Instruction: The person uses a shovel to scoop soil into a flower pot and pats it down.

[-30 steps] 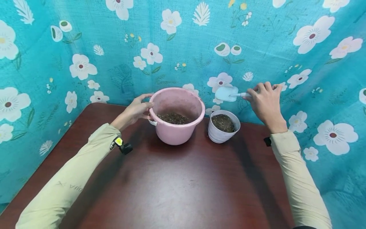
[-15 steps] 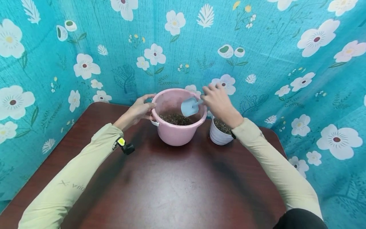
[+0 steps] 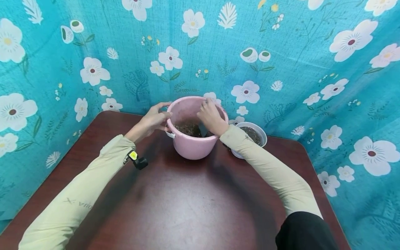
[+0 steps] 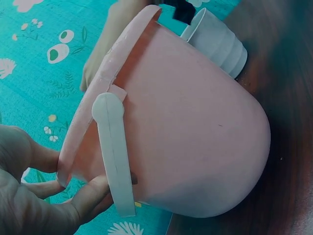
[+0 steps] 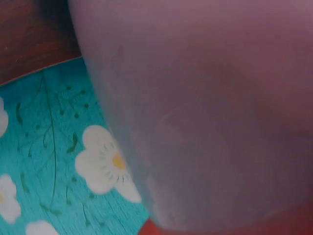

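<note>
A pink bucket (image 3: 194,148) stands on the table with dark, speckled soil (image 3: 186,129) in its bottom. My left hand (image 3: 152,120) grips the bucket's left rim, thumb on the rim near a white handle (image 4: 115,156). Over the bucket's right side reaches my right hand (image 3: 212,116), which holds a small light-blue trowel (image 3: 202,130) pointed down into the soil. Fingers and rim hide most of the trowel. In the right wrist view, the bucket's blurred outer wall (image 5: 195,122) fills most of the picture and the right hand does not show.
Right of the bucket stands a white ridged pot (image 4: 220,44) holding soil, partly covered by the right sleeve (image 3: 262,159) in the head view. The dark red-brown table (image 3: 175,208) reaches back to a turquoise floral curtain (image 3: 200,45).
From right of the white pot, my right hand has moved left with the trowel and lowered it into the bucket. The left hand has stayed on the rim.
</note>
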`<move>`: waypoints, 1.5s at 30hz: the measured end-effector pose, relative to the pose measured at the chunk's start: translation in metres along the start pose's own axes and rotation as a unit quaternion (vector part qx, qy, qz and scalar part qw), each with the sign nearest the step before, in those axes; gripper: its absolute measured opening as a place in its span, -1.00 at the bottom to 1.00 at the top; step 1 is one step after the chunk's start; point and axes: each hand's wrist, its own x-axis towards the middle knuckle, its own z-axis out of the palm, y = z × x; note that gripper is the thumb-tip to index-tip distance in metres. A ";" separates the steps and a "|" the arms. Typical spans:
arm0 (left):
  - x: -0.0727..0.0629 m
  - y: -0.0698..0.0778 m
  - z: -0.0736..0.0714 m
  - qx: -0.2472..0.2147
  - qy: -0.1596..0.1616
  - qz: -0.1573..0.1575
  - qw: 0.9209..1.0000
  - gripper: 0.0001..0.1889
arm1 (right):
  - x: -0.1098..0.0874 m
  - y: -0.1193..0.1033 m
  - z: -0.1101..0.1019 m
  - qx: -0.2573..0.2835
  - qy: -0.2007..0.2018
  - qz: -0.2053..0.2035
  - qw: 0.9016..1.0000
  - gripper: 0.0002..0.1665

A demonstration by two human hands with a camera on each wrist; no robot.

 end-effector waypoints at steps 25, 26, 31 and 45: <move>-0.008 -0.002 -0.002 0.006 0.006 0.009 1.000 -0.37 | 0.007 0.018 -0.031 0.449 -0.011 -0.075 0.890 -0.70; -0.009 -0.003 -0.003 0.004 0.006 0.007 1.000 -0.38 | 0.006 0.017 -0.031 0.471 -0.017 -0.082 0.878 -0.71; -0.010 -0.006 -0.002 -0.004 0.001 0.002 1.000 -0.38 | 0.001 0.025 -0.025 0.550 -0.024 -0.100 0.829 -0.81; -0.004 0.000 0.000 0.002 -0.004 -0.001 1.000 -0.35 | -0.024 0.054 -0.010 0.577 0.016 -0.082 0.812 -0.72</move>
